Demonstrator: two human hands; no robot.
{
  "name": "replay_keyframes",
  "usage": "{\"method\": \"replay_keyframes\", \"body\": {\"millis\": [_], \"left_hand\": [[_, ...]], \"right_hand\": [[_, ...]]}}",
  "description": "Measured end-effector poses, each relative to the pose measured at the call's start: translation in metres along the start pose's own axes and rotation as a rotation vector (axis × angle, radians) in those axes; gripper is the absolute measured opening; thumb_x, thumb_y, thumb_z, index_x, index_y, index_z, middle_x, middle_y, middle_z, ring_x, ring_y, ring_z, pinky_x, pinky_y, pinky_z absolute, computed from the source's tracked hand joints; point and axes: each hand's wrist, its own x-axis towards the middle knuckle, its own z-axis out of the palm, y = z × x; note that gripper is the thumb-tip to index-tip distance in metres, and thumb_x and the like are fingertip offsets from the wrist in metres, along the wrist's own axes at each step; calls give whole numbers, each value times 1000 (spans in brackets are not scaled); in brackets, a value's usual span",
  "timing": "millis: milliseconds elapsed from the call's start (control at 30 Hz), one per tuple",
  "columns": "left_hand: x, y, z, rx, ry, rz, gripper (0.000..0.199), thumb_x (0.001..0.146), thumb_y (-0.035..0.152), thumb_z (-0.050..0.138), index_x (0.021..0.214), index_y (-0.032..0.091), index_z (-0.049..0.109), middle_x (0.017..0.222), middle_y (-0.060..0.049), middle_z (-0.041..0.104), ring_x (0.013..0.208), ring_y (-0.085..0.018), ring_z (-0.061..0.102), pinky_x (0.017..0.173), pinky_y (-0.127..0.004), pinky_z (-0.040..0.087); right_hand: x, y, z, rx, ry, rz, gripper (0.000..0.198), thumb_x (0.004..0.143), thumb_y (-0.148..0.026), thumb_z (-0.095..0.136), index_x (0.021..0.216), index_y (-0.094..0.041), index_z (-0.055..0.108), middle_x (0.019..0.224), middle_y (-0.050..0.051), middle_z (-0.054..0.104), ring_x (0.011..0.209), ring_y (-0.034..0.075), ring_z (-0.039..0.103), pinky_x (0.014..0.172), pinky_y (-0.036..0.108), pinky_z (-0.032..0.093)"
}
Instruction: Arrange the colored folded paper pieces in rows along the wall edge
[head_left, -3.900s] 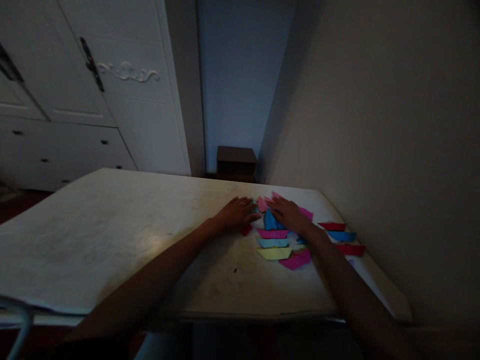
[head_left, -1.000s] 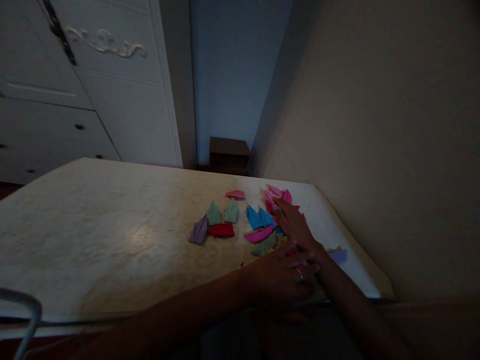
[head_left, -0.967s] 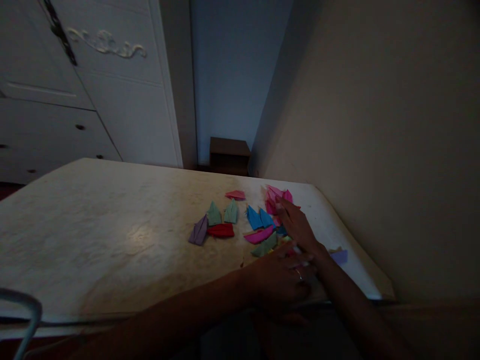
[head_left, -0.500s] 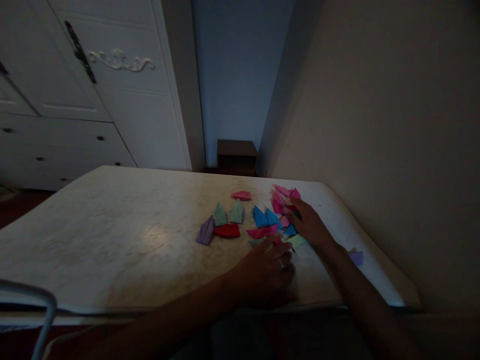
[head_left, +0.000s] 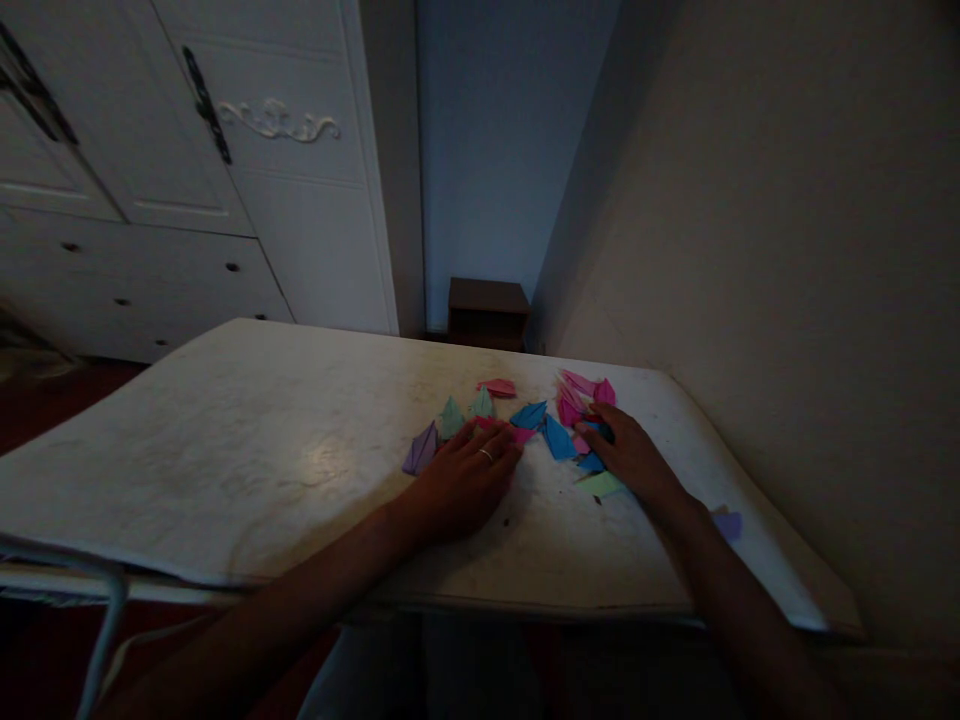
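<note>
My left hand (head_left: 469,480), with a ring on one finger, lies palm down with its fingers stretched over pink folded paper pieces (head_left: 523,435); what is under the palm is hidden. Close to its fingertips are a purple folded piece (head_left: 421,449) and two pale green ones (head_left: 451,418). My right hand (head_left: 634,450) rests at the right cluster, thumb and fingers apart around small dark and blue pieces. Blue folded papers (head_left: 558,438) lie between the hands. Beyond the right fingers sits a bunch of pink folded papers (head_left: 574,395), and a light green piece (head_left: 600,484) is below them.
All this lies on a pale, stained table (head_left: 300,430). A lone pink piece (head_left: 497,387) is farther back, and a lilac piece (head_left: 727,524) lies beside my right forearm. A wall (head_left: 750,250) borders the right side. Behind stand a white cabinet (head_left: 315,230) and a brown box-like stand (head_left: 489,295).
My left hand has moved left from the front of the right cluster, and pink paper has shifted left with it. The blue pieces have spread apart. My right hand stays near the same pieces.
</note>
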Motion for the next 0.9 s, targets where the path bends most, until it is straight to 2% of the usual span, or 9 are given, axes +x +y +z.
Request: {"method": "replay_keyframes", "body": {"millis": [167, 267, 367, 533, 633, 733, 900], "left_hand": [[16, -20, 0, 69, -38, -155, 59, 94, 40, 47, 143, 8, 38, 152, -21, 34, 144, -32, 24, 117, -52, 18], [22, -29, 0, 64, -42, -267, 70, 90, 48, 52, 144, 7, 35, 153, -23, 31, 144, -35, 22, 116, -53, 20], [24, -34, 4, 12, -50, -338, 69, 91, 51, 49, 144, 9, 36, 151, -22, 36, 142, -35, 27, 113, -53, 25], [20, -36, 8, -48, -41, -373, 59, 94, 44, 43, 143, 10, 38, 147, -20, 42, 139, -34, 34, 111, -51, 28], [17, -37, 7, -54, -41, -400, 61, 93, 46, 44, 140, 8, 41, 144, -21, 46, 136, -35, 38, 111, -49, 29], [14, -39, 7, -59, -50, -420, 63, 93, 47, 43, 138, 3, 42, 141, -24, 48, 134, -35, 41, 112, -49, 28], [12, -41, 9, -67, -40, -463, 60, 94, 42, 41, 139, 3, 40, 144, -26, 44, 138, -37, 35, 111, -51, 28]], "right_hand": [[0, 0, -1, 12, 24, 38, 57, 88, -56, 48, 124, -15, 60, 128, 17, 61, 122, 33, 53, 105, 52, 38], [1, 1, -1, 19, 29, 53, 57, 87, -56, 49, 125, -14, 60, 128, 17, 60, 121, 33, 54, 105, 53, 39], [1, 1, -1, 26, 28, 48, 56, 87, -55, 50, 124, -15, 61, 126, 17, 62, 119, 32, 55, 104, 53, 40], [-2, -3, -7, 41, -8, 70, 56, 88, -55, 50, 127, -17, 59, 128, 15, 62, 121, 31, 55, 106, 52, 38], [-6, -4, -12, 54, -68, 57, 59, 88, -57, 50, 132, -18, 56, 134, 15, 58, 125, 31, 52, 107, 52, 37], [-12, 0, -14, 38, -137, -29, 61, 86, -56, 55, 135, -21, 54, 140, 15, 53, 130, 33, 47, 108, 54, 35], [-28, 6, -19, -5, -243, -146, 80, 74, -57, 69, 144, -27, 44, 151, 12, 39, 142, 37, 28, 112, 64, 18]]}}
